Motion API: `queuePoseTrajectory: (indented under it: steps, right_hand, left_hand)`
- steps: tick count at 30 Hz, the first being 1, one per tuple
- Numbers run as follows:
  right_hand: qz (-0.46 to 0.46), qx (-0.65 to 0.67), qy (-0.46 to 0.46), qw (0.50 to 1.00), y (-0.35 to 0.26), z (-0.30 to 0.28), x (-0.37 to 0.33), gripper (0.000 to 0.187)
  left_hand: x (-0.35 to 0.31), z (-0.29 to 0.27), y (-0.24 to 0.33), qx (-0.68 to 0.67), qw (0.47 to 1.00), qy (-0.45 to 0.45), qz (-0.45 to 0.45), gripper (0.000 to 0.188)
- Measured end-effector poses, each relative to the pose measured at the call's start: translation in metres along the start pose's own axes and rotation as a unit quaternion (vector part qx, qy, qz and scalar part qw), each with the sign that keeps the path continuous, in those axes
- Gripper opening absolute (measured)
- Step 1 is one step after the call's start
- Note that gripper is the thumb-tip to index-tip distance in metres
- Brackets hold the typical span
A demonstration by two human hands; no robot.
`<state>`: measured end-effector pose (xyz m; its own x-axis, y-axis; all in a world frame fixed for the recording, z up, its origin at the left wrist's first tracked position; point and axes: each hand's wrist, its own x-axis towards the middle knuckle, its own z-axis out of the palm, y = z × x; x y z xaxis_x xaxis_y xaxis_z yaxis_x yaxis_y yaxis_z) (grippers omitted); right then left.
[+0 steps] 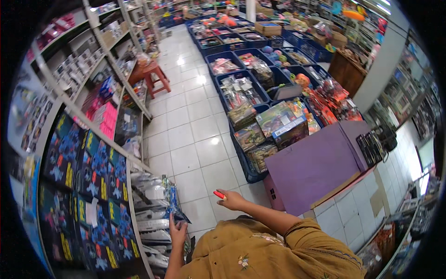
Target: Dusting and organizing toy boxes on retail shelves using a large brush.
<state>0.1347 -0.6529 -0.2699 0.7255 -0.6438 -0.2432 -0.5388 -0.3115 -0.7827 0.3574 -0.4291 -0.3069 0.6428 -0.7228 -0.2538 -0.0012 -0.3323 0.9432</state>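
My right hand (232, 201) is closed around a small red stick-shaped thing (219, 195) with a pale yellowish part, perhaps a pen or a cutter. It is held over the tiled aisle, in front of my body. Lower and to the left, my left hand (177, 229) has its fingers stretched and apart. Those fingertips are beside a blue and clear plastic package (173, 202) at the end of a low shelf. Whether they touch it I cannot tell. Stacked below that package are several clear-wrapped white and grey packs (153, 225).
A metal shelf rack (74, 104) with boxed goods runs along my left. A red stool (155, 76) stands by it. Blue crates (240, 148) full of packaged toys line the aisle's right side, with a purple box-like counter (311, 167) nearer me. White floor tiles (186, 128) lie between.
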Motion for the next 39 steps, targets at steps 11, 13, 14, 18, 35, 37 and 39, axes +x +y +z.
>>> queuePoseTrajectory:
  steps: [11, 13, 14, 18, 35, 37, 39]
  right_hand:
    - [0.146, 0.09, 0.097, 0.98, 0.054, -0.015, 0.057, 0.062]
    - [0.169, 0.113, 0.089, 0.975, 0.059, -0.031, 0.077, 0.063]
    - [0.166, 0.109, 0.089, 0.976, 0.063, -0.039, 0.09, 0.063]
    - [0.157, 0.094, 0.08, 0.98, 0.06, -0.084, 0.153, 0.063]
    - [0.206, 0.128, 0.178, 0.954, 0.108, -0.18, 0.303, 0.064]
    - [0.245, 0.124, 0.206, 0.939, 0.114, -0.191, 0.31, 0.063]
    - [0.268, 0.124, 0.273, 0.915, 0.127, -0.193, 0.317, 0.06]
  left_hand:
    - [0.149, 0.075, 0.096, 0.057, 0.983, -0.162, 0.057, 0.079]
    - [0.168, 0.092, 0.109, 0.056, 0.98, -0.188, 0.04, 0.08]
    - [0.182, 0.095, 0.108, 0.073, 0.976, -0.197, 0.051, 0.08]
    - [0.231, 0.107, 0.135, 0.097, 0.972, -0.21, 0.031, 0.08]
    - [0.464, 0.211, 0.226, 0.103, 0.953, -0.281, -0.051, 0.078]
    - [0.503, 0.225, 0.233, 0.124, 0.942, -0.31, -0.039, 0.077]
    - [0.544, 0.239, 0.236, 0.154, 0.918, -0.364, -0.024, 0.078]
